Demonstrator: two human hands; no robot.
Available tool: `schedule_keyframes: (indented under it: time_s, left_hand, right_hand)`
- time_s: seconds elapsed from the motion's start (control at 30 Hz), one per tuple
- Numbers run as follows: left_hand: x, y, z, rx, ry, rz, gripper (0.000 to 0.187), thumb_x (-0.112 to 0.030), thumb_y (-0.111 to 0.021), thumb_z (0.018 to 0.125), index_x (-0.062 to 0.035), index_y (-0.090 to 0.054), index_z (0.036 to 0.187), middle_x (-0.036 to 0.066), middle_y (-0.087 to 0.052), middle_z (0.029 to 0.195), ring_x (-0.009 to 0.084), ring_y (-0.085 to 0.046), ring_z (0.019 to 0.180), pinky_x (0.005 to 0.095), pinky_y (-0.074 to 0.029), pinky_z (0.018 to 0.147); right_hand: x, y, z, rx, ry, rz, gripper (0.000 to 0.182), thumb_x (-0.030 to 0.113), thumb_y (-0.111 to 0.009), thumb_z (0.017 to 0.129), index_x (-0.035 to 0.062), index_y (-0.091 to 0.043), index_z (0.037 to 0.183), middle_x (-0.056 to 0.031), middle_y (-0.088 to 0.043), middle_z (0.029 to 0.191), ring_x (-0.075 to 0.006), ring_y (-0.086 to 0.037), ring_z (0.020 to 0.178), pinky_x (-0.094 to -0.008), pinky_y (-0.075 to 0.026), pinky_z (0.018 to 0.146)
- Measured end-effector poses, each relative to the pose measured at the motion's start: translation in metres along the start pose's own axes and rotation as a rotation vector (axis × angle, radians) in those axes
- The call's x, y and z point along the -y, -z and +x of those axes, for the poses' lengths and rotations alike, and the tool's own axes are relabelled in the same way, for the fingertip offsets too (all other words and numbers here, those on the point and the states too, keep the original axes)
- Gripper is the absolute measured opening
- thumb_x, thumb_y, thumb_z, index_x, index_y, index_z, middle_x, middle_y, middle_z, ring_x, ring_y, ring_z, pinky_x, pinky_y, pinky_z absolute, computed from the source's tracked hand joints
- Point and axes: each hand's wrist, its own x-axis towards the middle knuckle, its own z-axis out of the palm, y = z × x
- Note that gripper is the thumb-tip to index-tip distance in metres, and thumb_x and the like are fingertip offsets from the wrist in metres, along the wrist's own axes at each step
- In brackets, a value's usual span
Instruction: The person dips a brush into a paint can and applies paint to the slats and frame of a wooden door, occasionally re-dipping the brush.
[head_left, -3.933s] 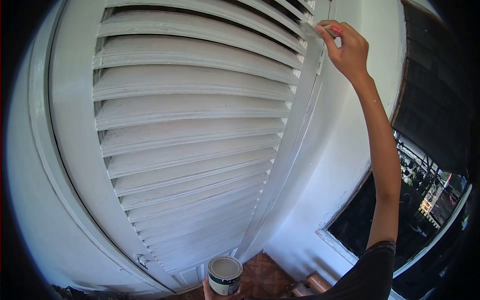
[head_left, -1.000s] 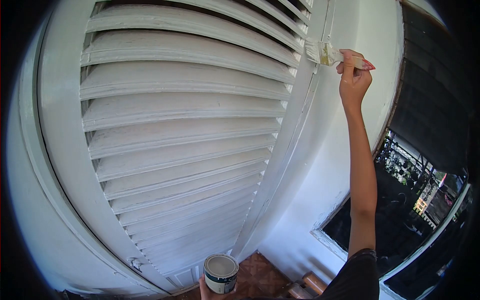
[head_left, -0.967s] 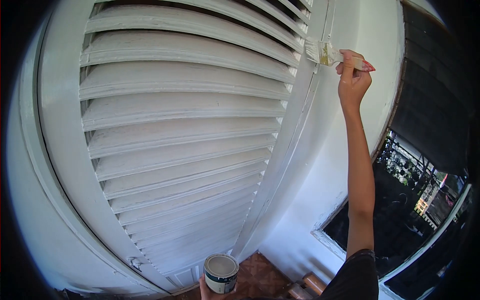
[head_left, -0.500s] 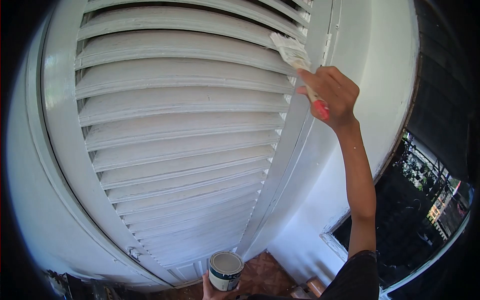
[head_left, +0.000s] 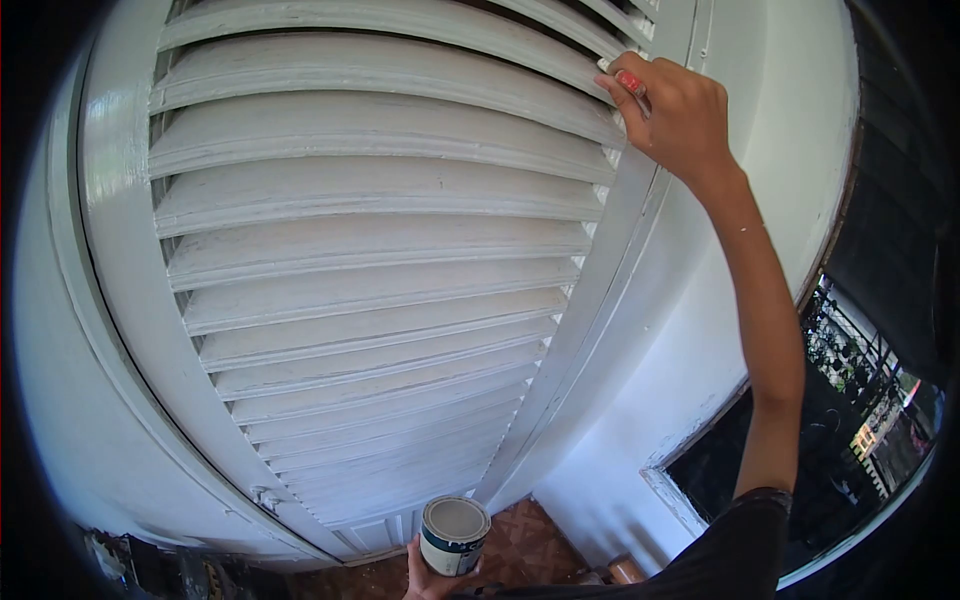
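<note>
My right hand (head_left: 685,112) is raised at the upper right, closed around the handle of a paintbrush (head_left: 629,82) with a red tip. The brush's bristles are mostly hidden, turned toward the gap between two slats near the frame. White louvre slats (head_left: 390,180) fill the door in front of me. Low at the bottom, my left hand (head_left: 425,580) grips an open paint can (head_left: 455,536), upright, with a dark band and pale paint inside.
The door's right frame (head_left: 600,260) meets a white wall (head_left: 620,450). On the right is a dark window (head_left: 790,470) with a chipped sill. A reddish tiled floor (head_left: 525,540) shows below. A latch (head_left: 268,497) sits on the door's lower left.
My right hand has moved up with the paintbrush, and the brush has turned so its bristles are no longer plainly seen. My left hand and the paint can have barely moved.
</note>
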Motion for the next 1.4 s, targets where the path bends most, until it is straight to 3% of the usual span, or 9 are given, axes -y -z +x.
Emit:
schedule_keyframes:
  time_s: [0.17,0.3,0.4,0.5,0.57,0.77,0.93,1.2,1.4]
  left_hand:
    - [-0.008,-0.015,-0.007,0.215,0.067,-0.079,0.085,-0.068,-0.050,0.090,-0.0164,-0.041,0.156,0.019,-0.043,0.156,0.0396,-0.044,0.141,0.0642,-0.041,0.109]
    - [-0.017,-0.013,-0.012,0.241,0.097,-0.017,0.088,-0.070,-0.053,0.087,-0.0170,-0.041,0.156,0.018,-0.043,0.156,0.0398,-0.044,0.141,0.0642,-0.040,0.109]
    - [-0.020,-0.007,-0.020,0.191,0.097,-0.048,0.089,-0.071,-0.054,0.087,-0.0173,-0.041,0.156,0.018,-0.043,0.156,0.0402,-0.044,0.140,0.0652,-0.039,0.109]
    - [-0.024,-0.005,-0.031,0.205,0.087,0.014,0.088,-0.070,-0.055,0.086,-0.0178,-0.041,0.156,0.018,-0.042,0.157,0.0402,-0.044,0.141,0.0649,-0.039,0.109]
    - [-0.028,-0.005,-0.035,0.211,0.028,0.176,0.088,-0.070,-0.055,0.086,-0.0176,-0.041,0.156,0.018,-0.041,0.158,0.0396,-0.043,0.142,0.0643,-0.040,0.109]
    - [-0.035,-0.003,-0.034,0.186,0.083,0.098,0.085,-0.068,-0.052,0.089,-0.0153,-0.043,0.155,0.019,-0.045,0.156,0.0391,-0.044,0.142,0.0634,-0.041,0.109]
    - [-0.028,-0.011,-0.029,0.100,0.086,0.156,0.085,-0.067,-0.053,0.088,-0.0125,-0.046,0.153,0.021,-0.048,0.152,0.0405,-0.046,0.138,0.0613,-0.041,0.107]
    - [-0.010,-0.015,-0.017,0.126,0.107,0.065,0.080,-0.067,-0.041,0.094,-0.0151,-0.043,0.155,0.019,-0.044,0.157,0.0407,-0.044,0.142,0.0649,-0.041,0.109]
    - [0.002,-0.021,-0.011,0.148,0.058,0.074,0.082,-0.067,-0.040,0.094,-0.0132,-0.043,0.155,0.021,-0.046,0.155,0.0403,-0.046,0.140,0.0636,-0.042,0.107]
  right_hand:
    - [0.001,0.010,0.004,0.155,-0.052,-0.002,0.021,0.033,-0.070,0.096,0.0146,-0.067,0.087,-0.0040,-0.063,0.060,-0.0292,-0.060,0.054,-0.0415,-0.044,0.051]
    - [0.006,0.006,0.002,0.175,-0.101,-0.052,0.019,0.033,-0.069,0.097,0.0150,-0.067,0.089,-0.0038,-0.063,0.060,-0.0299,-0.060,0.055,-0.0423,-0.044,0.052]
    - [0.009,0.008,0.003,0.156,-0.079,-0.038,0.018,0.030,-0.070,0.096,0.0143,-0.067,0.088,-0.0047,-0.065,0.062,-0.0291,-0.061,0.055,-0.0399,-0.043,0.050]
    - [0.020,0.028,-0.014,-0.009,-0.097,-0.023,0.019,0.028,-0.071,0.096,0.0106,-0.068,0.088,-0.0051,-0.063,0.064,-0.0214,-0.058,0.051,-0.0346,-0.041,0.049]
    - [0.033,0.043,-0.040,-0.168,-0.412,0.296,0.024,0.025,-0.069,0.100,0.0050,-0.069,0.088,-0.0036,-0.057,0.061,-0.0119,-0.053,0.050,-0.0296,-0.038,0.048]
    - [0.025,0.075,-0.103,-0.446,-1.220,1.096,0.029,0.026,-0.062,0.105,-0.0011,-0.069,0.097,0.0022,-0.046,0.060,-0.0100,-0.049,0.058,-0.0257,-0.033,0.053]
    - [0.008,0.066,-0.136,-0.552,-1.492,1.338,0.025,0.023,-0.066,0.102,-0.0016,-0.067,0.100,0.0029,-0.040,0.062,-0.0119,-0.048,0.063,-0.0252,-0.034,0.057]
    - [-0.020,0.013,-0.116,-0.517,-1.371,1.515,0.025,0.019,-0.068,0.100,-0.0059,-0.067,0.098,-0.0004,-0.045,0.065,-0.0134,-0.051,0.062,-0.0268,-0.041,0.058]
    - [-0.017,-0.025,-0.101,-0.492,-1.132,1.205,0.029,0.023,-0.067,0.101,-0.0055,-0.070,0.096,-0.0033,-0.058,0.067,-0.0134,-0.056,0.059,-0.0278,-0.047,0.056]
